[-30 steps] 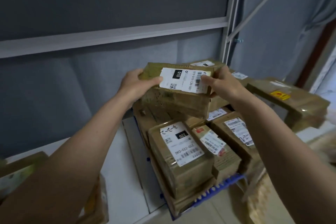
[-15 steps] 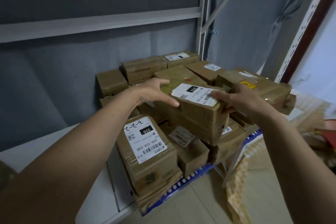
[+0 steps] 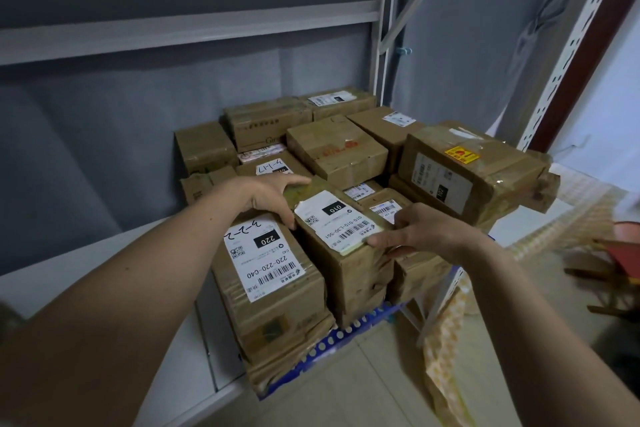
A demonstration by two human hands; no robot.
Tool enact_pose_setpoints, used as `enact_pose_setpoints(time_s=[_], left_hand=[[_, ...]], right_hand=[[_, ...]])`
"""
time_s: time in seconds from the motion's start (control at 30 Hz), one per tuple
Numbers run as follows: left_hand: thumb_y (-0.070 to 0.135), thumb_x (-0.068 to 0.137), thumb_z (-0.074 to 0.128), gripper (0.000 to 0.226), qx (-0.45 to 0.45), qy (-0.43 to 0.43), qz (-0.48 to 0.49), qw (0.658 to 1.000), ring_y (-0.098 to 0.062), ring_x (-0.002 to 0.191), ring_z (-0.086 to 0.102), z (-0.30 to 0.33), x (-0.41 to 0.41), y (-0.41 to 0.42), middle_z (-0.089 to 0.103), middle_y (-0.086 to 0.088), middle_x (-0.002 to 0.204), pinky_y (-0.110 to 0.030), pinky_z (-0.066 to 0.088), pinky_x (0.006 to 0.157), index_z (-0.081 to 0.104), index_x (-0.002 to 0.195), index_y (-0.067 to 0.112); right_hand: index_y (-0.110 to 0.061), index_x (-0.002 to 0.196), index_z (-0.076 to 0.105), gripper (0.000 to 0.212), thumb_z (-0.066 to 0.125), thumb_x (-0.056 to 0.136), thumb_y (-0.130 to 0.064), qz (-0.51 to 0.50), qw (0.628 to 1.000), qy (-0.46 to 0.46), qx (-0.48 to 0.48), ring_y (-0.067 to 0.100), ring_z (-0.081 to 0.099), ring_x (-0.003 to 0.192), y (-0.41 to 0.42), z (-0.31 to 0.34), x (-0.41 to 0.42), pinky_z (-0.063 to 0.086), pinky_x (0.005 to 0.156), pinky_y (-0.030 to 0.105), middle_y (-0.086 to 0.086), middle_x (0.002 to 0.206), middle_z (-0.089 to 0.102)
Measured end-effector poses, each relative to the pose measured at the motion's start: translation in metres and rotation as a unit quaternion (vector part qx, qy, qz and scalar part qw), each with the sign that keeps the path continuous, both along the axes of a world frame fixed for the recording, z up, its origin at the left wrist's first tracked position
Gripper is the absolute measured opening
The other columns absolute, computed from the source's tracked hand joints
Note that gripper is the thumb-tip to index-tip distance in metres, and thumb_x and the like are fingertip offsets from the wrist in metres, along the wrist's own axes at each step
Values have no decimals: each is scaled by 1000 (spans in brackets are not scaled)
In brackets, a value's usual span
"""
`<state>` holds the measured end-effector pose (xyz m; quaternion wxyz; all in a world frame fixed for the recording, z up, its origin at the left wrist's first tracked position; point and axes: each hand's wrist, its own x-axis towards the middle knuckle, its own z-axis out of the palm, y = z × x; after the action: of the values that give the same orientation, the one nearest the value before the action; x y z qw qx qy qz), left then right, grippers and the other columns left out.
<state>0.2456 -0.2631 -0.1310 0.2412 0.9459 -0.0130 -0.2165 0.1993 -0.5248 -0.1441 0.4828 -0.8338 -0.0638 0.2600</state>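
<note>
A brown cardboard parcel with a white "010" label sits low in the front row of a stack of parcels. My left hand grips its far left corner, thumb down the side. My right hand holds its near right edge, fingers curled over the label's corner. Directly to its left stands a taller parcel with a "220" label, touching it.
Several taped cardboard parcels fill the stack behind, on a blue perforated pallet. A large box with a yellow sticker lies on the right. White shelf uprights and a grey fabric wall surround it. A patterned cloth hangs at right.
Both hands have brought the "010" parcel down from chest height into the front row beside the "220" parcel. The view has swung down and left over the stack.
</note>
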Motion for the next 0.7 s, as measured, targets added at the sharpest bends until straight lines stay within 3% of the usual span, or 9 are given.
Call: enact_pose_setpoints(time_s=[0.13,0.23,0.37,0.43,0.5,0.6,0.7], left_hand=[[-3,79,65,89,-8,29,-7,1000,-21,126,40,1,1,1,27,-1,152,-39,45,102,31,144,47],[0,87,56,79,34,18,-25,999,-22,134,35,0,2,-3,26,-1,155,-36,36,109,26,148,41],[-3,92,39,72,84,-15,-26,996,-23,145,20,-5,1,-11,16,-1,160,-34,22,115,22,151,36],[-3,91,38,70,100,-48,-14,994,-24,146,18,-4,-1,-12,15,-1,160,-34,21,117,26,151,32],[-2,90,39,66,116,-89,-7,989,-25,146,18,-1,-2,-7,16,-4,160,-35,21,118,29,150,26],[7,92,44,62,142,-142,27,979,-26,145,21,5,-10,10,20,-3,158,-40,24,117,31,149,26],[15,92,48,60,186,-170,58,966,-27,142,24,11,-29,32,24,-3,157,-44,27,115,32,148,28]], right_hand=[[-11,75,56,22,78,76,-16,38,999,9,-22,15,69,81,4,-1,3,58,68,22,2,89,66],[-9,78,54,25,78,75,-15,53,997,-2,-57,21,69,83,9,2,6,59,74,30,7,94,65],[-10,85,58,35,80,73,-33,100,975,-63,-191,18,64,82,15,11,9,54,65,25,6,97,63],[-14,92,62,38,79,73,-42,102,952,-124,-260,16,61,90,20,17,12,49,73,28,1,103,63],[-19,104,62,38,75,77,-42,90,945,-170,-263,16,58,102,29,22,14,49,82,28,-1,115,61],[-26,133,49,54,69,84,-36,108,937,-211,-256,22,50,121,51,32,14,45,94,33,0,137,51],[-33,149,24,76,66,86,-39,170,902,-255,-303,29,28,139,84,37,11,33,110,47,1,154,29]])
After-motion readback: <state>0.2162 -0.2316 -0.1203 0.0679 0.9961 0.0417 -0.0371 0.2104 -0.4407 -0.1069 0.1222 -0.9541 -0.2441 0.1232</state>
